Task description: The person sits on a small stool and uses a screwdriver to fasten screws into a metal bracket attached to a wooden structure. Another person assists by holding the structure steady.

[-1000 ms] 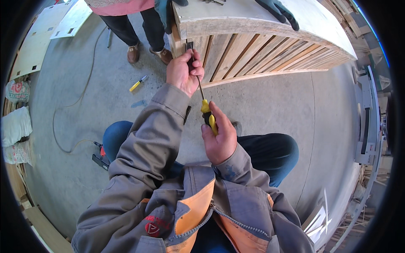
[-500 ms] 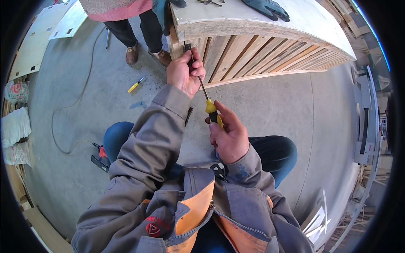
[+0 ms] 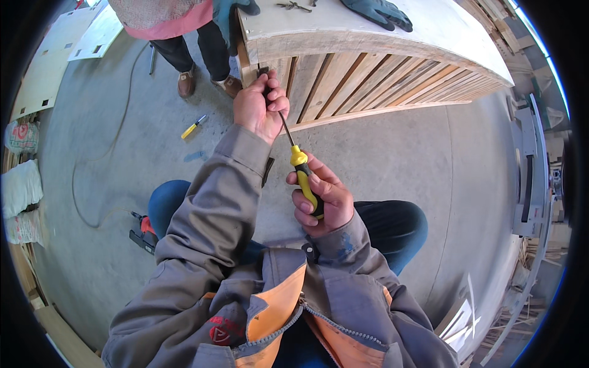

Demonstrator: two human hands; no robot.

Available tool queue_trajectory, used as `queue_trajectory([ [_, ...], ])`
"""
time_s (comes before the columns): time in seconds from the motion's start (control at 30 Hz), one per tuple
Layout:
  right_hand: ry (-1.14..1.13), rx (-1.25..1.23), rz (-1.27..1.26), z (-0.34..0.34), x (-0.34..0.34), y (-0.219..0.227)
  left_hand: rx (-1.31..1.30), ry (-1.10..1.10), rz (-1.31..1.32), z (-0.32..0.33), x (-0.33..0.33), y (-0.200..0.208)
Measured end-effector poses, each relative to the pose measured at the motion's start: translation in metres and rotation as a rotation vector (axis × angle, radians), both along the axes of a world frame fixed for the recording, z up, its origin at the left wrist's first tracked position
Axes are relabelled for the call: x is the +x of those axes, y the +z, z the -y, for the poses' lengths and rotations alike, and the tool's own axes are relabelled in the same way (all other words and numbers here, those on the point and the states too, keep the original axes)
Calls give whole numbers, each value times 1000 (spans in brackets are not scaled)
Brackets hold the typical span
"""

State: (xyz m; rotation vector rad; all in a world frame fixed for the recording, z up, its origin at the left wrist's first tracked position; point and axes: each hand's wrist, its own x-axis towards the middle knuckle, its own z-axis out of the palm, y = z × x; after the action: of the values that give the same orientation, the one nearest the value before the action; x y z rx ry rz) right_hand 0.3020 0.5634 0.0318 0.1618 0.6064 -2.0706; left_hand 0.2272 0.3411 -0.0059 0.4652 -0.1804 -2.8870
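My right hand [image 3: 333,199] is wrapped round the yellow and black handle of a screwdriver [image 3: 303,175]. Its thin shaft slants up and left to my left hand [image 3: 256,109], whose fingers are closed at the near left corner of a slatted wooden frame [image 3: 315,80]. A small dark piece of hardware [image 3: 264,70] shows at those fingertips, against the wood. My fingers cover most of it and the screwdriver's tip, so its exact kind is unclear.
A second yellow-handled screwdriver [image 3: 194,127] lies on the concrete floor, left of my arm. Beside my left knee is a red and black power tool [image 3: 145,233] with a cord. A co-worker in dark trousers [image 3: 215,46] stands by the frame. Loose screws [image 3: 294,7] lie on its top.
My right hand has rolled about the screwdriver handle, uncovering more of it. My left hand stays at the corner of the frame. The whole view has shifted slightly.
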Motion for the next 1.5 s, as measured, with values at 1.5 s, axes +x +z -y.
queue_trajectory([
  [1.5,-227,1147,-1598,18,30,19,-74,-30,-31,-2,-1,16],
])
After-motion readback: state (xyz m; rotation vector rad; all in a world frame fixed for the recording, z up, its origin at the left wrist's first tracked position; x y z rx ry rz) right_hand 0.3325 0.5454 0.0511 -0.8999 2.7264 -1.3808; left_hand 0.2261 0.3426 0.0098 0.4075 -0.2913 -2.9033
